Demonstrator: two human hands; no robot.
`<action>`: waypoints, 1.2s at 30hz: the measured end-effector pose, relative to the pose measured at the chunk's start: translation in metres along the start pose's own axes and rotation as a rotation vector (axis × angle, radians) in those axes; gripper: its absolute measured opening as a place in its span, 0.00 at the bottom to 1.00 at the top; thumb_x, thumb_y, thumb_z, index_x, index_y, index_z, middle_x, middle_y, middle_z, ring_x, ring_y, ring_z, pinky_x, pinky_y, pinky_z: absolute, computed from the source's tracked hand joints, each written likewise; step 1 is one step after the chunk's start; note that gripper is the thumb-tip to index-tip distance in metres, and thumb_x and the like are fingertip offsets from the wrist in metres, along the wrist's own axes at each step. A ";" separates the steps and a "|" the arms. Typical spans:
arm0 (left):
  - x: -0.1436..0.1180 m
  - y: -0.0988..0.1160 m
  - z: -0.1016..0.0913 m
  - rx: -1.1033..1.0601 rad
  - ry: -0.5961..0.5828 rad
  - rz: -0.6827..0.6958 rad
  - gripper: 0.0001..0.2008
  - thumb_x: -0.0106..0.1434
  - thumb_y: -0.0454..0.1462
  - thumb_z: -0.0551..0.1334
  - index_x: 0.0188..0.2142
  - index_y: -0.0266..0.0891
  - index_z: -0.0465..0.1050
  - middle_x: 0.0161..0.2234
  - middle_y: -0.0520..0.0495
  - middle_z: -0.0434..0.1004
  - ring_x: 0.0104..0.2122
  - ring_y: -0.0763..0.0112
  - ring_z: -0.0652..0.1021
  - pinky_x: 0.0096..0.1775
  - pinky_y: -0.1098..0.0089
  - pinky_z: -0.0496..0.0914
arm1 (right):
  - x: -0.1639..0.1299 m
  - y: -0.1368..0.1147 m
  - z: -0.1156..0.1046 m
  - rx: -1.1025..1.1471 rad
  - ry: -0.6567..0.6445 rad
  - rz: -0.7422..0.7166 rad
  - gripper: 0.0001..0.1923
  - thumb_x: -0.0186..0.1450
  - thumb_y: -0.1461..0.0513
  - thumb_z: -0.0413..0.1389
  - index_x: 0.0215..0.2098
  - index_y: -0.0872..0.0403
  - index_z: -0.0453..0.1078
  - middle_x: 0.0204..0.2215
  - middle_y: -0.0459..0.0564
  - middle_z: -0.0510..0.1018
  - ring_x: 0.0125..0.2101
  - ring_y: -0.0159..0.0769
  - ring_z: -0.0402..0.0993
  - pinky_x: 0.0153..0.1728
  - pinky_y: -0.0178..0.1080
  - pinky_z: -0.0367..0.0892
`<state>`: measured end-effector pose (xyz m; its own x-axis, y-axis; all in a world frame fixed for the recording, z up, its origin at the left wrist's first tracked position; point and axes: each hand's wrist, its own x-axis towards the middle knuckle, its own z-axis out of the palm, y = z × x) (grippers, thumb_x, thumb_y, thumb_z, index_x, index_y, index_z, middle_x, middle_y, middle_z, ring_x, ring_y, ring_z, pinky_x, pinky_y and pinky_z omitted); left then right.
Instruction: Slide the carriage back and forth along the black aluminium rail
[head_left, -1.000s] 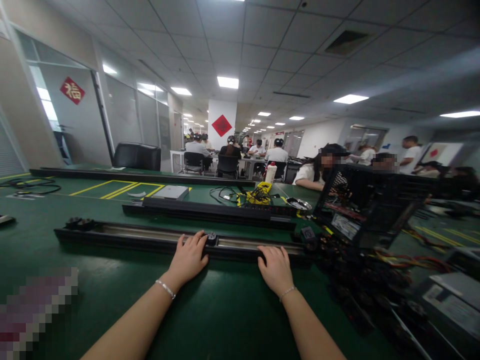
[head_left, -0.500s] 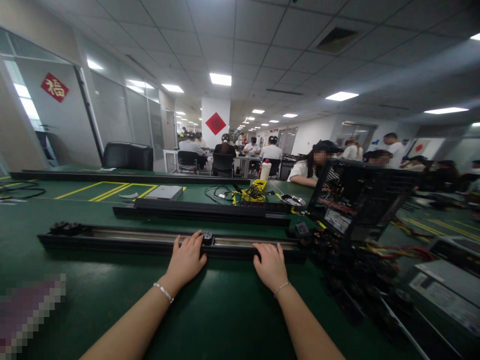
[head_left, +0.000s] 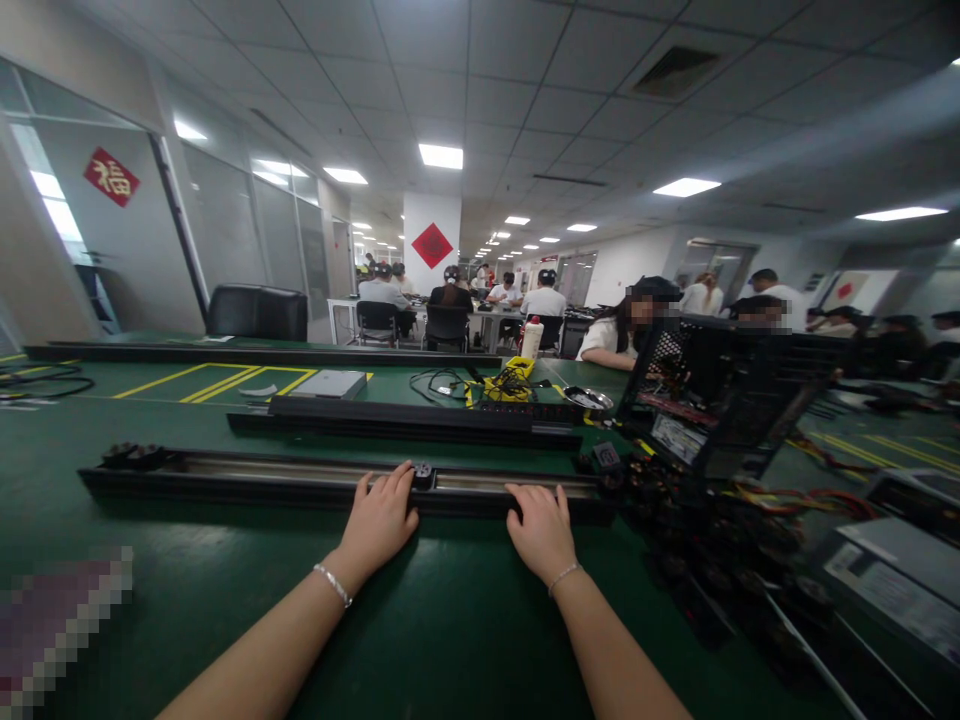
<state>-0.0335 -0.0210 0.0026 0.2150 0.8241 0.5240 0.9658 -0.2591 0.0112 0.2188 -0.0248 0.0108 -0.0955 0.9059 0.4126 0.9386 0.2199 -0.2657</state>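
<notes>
Both hands lie flat on the green counter (head_left: 225,590), fingers spread and gripping nothing. The left hand (head_left: 381,520) rests its fingertips on the near edge of a long black rail (head_left: 247,478), just short of a small black knob (head_left: 422,470). The right hand (head_left: 541,530) touches the same rail further along. Beyond its fingers stands an open computer case (head_left: 720,400) amid tangled cables (head_left: 712,540).

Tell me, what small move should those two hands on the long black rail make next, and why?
Probably curl the fingers over the long black rail for a grip: the left hand and right hand lie flat on its near edge, gripping nothing.
</notes>
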 end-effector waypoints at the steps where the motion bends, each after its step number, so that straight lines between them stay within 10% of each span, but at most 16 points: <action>1: 0.000 0.000 0.000 -0.001 -0.005 -0.002 0.24 0.57 0.38 0.53 0.55 0.40 0.62 0.58 0.44 0.63 0.51 0.59 0.69 0.56 0.54 0.52 | 0.000 0.000 0.000 0.003 0.001 0.003 0.20 0.60 0.62 0.46 0.50 0.49 0.68 0.46 0.48 0.74 0.50 0.37 0.64 0.60 0.51 0.35; 36: 0.008 0.019 -0.002 -0.038 -0.069 0.029 0.24 0.58 0.39 0.53 0.55 0.41 0.62 0.59 0.45 0.62 0.53 0.59 0.68 0.55 0.56 0.55 | 0.000 0.001 0.003 -0.002 0.007 -0.001 0.21 0.59 0.63 0.47 0.50 0.49 0.67 0.46 0.48 0.74 0.50 0.37 0.63 0.59 0.50 0.35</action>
<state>-0.0140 -0.0201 0.0086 0.2534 0.8486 0.4644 0.9531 -0.3011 0.0302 0.2187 -0.0240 0.0081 -0.0938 0.9032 0.4188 0.9391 0.2200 -0.2639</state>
